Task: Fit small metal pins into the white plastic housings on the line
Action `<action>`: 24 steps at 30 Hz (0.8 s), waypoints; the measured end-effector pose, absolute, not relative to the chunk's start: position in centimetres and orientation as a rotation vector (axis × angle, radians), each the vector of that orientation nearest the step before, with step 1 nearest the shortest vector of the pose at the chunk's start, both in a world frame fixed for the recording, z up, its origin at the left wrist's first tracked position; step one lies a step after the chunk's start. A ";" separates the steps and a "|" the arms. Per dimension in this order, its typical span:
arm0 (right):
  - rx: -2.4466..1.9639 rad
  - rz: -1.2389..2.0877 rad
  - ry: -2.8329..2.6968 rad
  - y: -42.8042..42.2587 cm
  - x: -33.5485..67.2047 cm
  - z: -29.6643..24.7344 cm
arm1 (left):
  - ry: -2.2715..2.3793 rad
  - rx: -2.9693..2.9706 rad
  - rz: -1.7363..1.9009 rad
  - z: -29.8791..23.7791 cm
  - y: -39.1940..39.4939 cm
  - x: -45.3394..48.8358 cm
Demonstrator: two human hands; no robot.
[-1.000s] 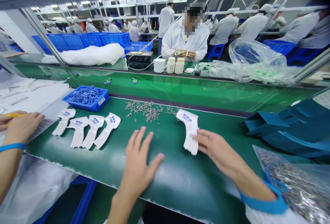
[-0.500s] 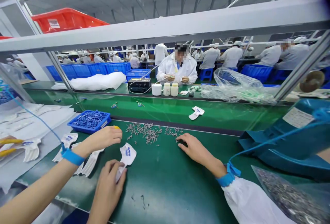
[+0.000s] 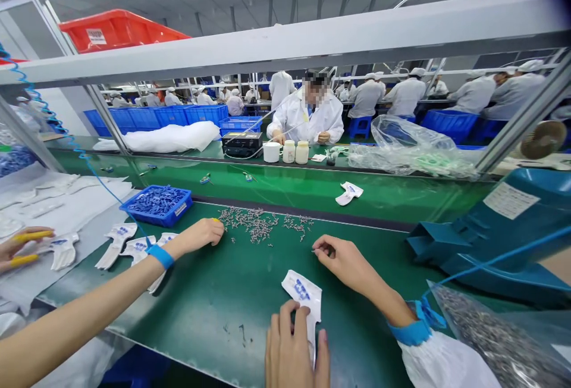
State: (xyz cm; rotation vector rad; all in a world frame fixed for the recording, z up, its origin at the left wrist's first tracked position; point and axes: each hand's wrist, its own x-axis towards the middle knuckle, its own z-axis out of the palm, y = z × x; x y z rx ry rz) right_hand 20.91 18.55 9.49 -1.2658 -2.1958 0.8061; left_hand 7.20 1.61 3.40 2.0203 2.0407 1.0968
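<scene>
My left hand (image 3: pixel 289 346) is at the bottom edge, shut on a white L-shaped pad with blue printing (image 3: pixel 300 290). On the green belt (image 3: pixel 250 310), my right hand (image 3: pixel 339 260) pinches a tiny metal part (image 3: pixel 316 251) between finger and thumb, just right of scattered small silver parts (image 3: pixel 254 224). A co-worker's hand (image 3: pixel 200 233), with a blue wrist strap and a yellow fingertip cover, reaches in from the left and rests beside the silver parts. That co-worker's other hand (image 3: pixel 27 248) stays at the far left.
Several white pads (image 3: pixel 118 245) lie at left, by a blue crate of blue parts (image 3: pixel 156 205). A teal bin (image 3: pixel 468 245) and a plastic bag of silver parts (image 3: pixel 491 334) stand at right. A second green belt (image 3: pixel 285 188) runs behind, carrying another pad (image 3: pixel 348 193).
My left hand has carried the pad rightward along the belt's near edge. My right hand has shifted slightly right. The co-worker's hand has moved a little right, and the far-belt pad has drifted right.
</scene>
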 end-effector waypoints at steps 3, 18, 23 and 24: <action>-1.204 1.119 -2.018 17.0 21.5 9.8 | 1.904 1.905 1.145 5.8 2.7 7.5; -0.986 1.679 -1.836 13.5 22.0 9.9 | 1.597 1.922 1.175 7.8 6.1 4.7; -1.019 1.627 -1.848 13.5 22.2 9.6 | 1.570 1.872 1.155 7.2 6.3 4.5; -1.033 1.589 -1.873 13.5 22.2 9.7 | 1.571 1.866 1.139 7.1 6.3 4.6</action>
